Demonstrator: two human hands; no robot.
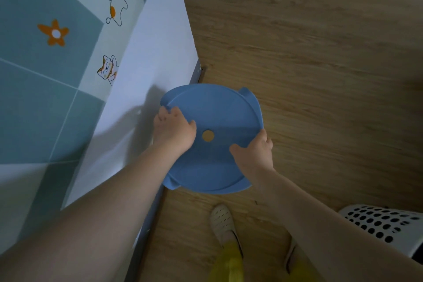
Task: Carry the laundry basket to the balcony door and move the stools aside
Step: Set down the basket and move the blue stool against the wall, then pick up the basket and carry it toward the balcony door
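Fingers [174, 113] around round blue stool [215, 160]

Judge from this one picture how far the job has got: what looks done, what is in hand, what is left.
Looks done: the white laundry basket stands on the wood floor at lower right, in nobody's grip; no door is identifiable. In hand: left hand and right hand grip opposite edges of the blue stool. Left: setting it aside; no other stool shows.
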